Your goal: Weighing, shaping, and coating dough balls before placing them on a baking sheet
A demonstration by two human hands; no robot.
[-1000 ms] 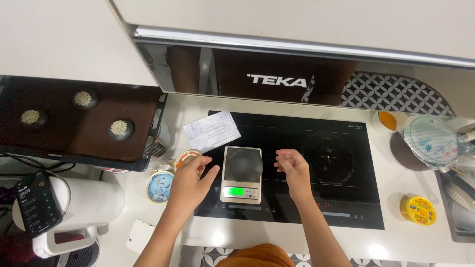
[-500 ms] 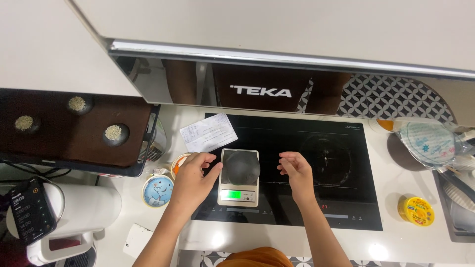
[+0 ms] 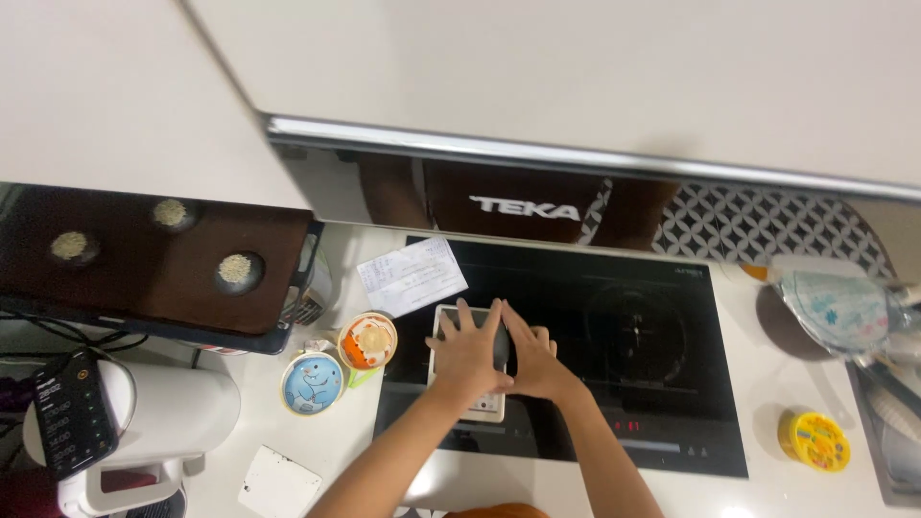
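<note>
A small white kitchen scale (image 3: 443, 324) sits on the left part of a black induction hob (image 3: 614, 345). My left hand (image 3: 467, 353) lies flat over the scale's platform, fingers spread. Just to its right, my right hand (image 3: 533, 363) rests on the scale's right edge, touching the left hand. Both hands cover most of the scale and its display. Neither hand grips anything that I can see.
A folded paper slip (image 3: 413, 275) lies at the hob's far left corner. An orange cup (image 3: 367, 341) and a blue cup (image 3: 313, 383) stand left of the scale. A phone (image 3: 77, 412) leans on a white appliance (image 3: 163, 422). A yellow tub (image 3: 814, 440) stands at right.
Both hands have moved inward from either side of the scale and now rest together on top of it, hiding its green display. The camera view has tilted slightly.
</note>
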